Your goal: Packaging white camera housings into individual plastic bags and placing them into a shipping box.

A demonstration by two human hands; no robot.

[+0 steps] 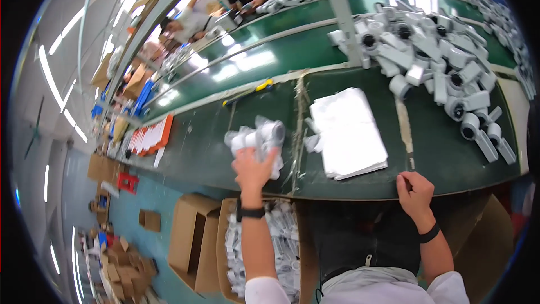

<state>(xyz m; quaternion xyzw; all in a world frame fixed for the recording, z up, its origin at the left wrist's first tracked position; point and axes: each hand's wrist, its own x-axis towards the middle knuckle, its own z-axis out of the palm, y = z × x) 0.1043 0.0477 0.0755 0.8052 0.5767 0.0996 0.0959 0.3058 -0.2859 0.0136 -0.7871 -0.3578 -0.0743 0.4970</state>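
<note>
My left hand grips the near side of a white security camera in a clear plastic bag on the dark green worktable. Other white parts lie against it in clear wrap, and I cannot tell whether they are separate. My right hand rests at the table's front edge with its fingers curled in and nothing visible in them. Between the two hands lies a stack of flat white bags or sheets, with a crumpled piece of clear plastic at its left side.
A pile of white cameras covers the right of the table. A yellow-and-black tool lies at its back, an orange tray at its left end. Below stands a carton of bagged items beside another carton. People work across the green conveyor.
</note>
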